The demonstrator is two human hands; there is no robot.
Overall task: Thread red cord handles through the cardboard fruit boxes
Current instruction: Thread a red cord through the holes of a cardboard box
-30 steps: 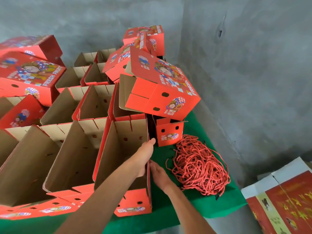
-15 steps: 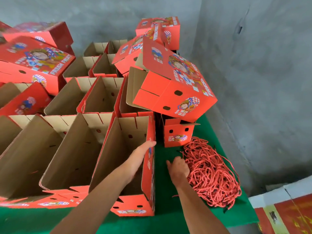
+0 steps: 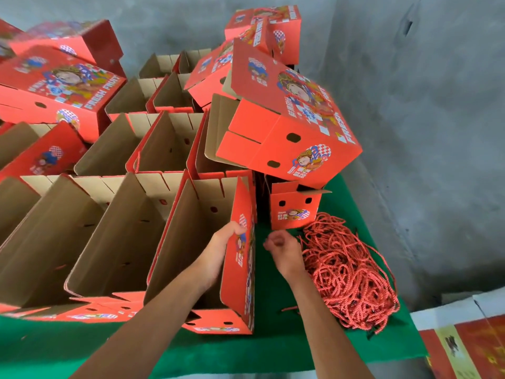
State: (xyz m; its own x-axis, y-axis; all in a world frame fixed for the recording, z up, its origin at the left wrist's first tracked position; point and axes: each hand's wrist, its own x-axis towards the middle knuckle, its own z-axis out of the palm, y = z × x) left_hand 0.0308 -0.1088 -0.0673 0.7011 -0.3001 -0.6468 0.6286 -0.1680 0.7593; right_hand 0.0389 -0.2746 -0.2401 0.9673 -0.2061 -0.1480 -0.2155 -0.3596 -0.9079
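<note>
An open red fruit box (image 3: 240, 269) stands on its end at the front of the green table, brown inside, with small holes in its walls. My left hand (image 3: 222, 246) grips the top edge of its right wall, thumb outside. A heap of red cord handles (image 3: 347, 274) lies on the cloth to the right of the box. My right hand (image 3: 282, 248) hovers between box and heap, fingers curled shut at the heap's left edge. The hand is blurred and no cord shows in it. One loose cord (image 3: 289, 310) lies under my right forearm.
Several more open boxes (image 3: 114, 231) stand in rows to the left. Closed printed boxes are stacked behind, one tilted box (image 3: 289, 119) overhanging a small box (image 3: 293, 206). A grey concrete wall runs along the right. Flat printed cartons (image 3: 464, 348) lie at the lower right.
My right hand has gone from the box's outer wall to the cord heap and come back a little to the left with its fingers closed. My left hand stays on the box wall.
</note>
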